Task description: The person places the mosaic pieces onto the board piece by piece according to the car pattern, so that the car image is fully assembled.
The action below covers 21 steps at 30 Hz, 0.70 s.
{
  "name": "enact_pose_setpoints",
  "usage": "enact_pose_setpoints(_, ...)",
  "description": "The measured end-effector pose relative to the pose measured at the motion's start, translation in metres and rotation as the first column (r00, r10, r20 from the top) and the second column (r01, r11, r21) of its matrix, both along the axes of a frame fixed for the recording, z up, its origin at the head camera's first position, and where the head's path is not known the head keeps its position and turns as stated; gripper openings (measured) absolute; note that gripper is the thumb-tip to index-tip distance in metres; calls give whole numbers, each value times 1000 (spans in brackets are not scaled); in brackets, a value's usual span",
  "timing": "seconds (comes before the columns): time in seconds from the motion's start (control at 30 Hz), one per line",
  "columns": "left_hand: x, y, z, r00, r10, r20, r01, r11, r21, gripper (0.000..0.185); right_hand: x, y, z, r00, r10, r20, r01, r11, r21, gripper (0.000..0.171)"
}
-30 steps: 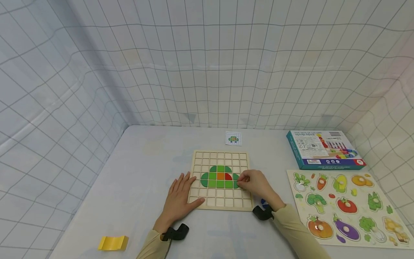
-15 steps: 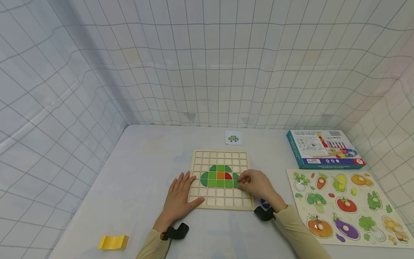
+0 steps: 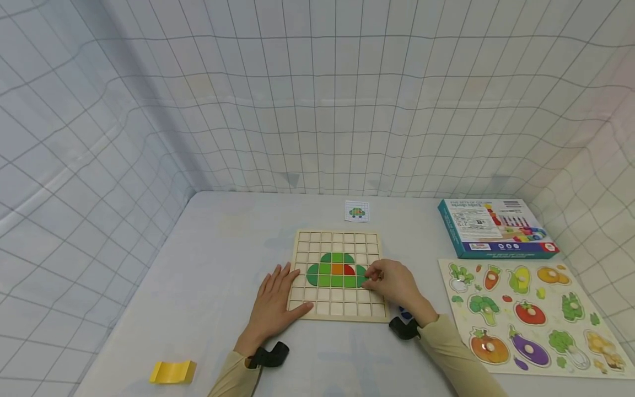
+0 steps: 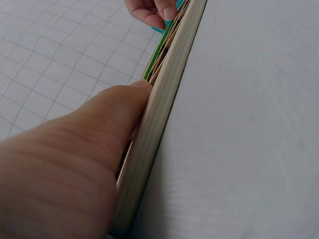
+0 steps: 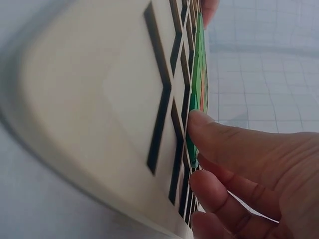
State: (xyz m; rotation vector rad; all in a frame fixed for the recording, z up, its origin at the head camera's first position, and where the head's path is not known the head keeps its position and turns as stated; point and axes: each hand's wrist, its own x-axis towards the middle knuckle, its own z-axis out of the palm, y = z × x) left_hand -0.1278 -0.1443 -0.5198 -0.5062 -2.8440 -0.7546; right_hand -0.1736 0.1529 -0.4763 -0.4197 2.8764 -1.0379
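Observation:
A square wooden grid board [image 3: 342, 318] lies on the table, holding a car-like pattern of green tiles [image 3: 337, 281], an orange tile [image 3: 337, 269] and a red rounded tile [image 3: 349, 269]. My left hand [image 3: 274, 300] rests flat with fingers spread over the board's left edge; its thumb [image 4: 117, 109] lies along the rim in the left wrist view. At the pattern's right end, my right hand [image 3: 394, 282] pinches a dark green rounded tile [image 3: 360, 280] between thumb and forefinger. The right wrist view shows the thumb [image 5: 219, 132] against this green tile [image 5: 191, 149], level with its neighbours.
Blue pieces [image 3: 404, 312] lie partly hidden beneath the right wrist. Behind the board is a small pattern card [image 3: 357, 211]. To the right are a boxed toy set [image 3: 498, 229] and a vegetable puzzle board [image 3: 501, 300]. A yellow block [image 3: 172, 373] sits at front left.

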Motion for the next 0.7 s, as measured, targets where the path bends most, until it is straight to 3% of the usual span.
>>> enact_pose_setpoints(0.27, 1, 1, 1, 1000, -4, 18, 4, 1000, 9, 81, 5, 5, -2, 999, 32, 9, -32, 999, 18, 13)
enact_pose_setpoints(0.47, 1, 1, 1, 1000, -4, 11, 4, 1000, 4, 81, 10, 22, -2, 1000, -9, 15, 9, 1000, -26, 7)
enact_pose_setpoints(0.7, 1, 0, 2, 1000, -5, 0, 5, 1000, 12, 81, 15, 55, 2, 998, -67, -9, 67, 998, 1, 6)
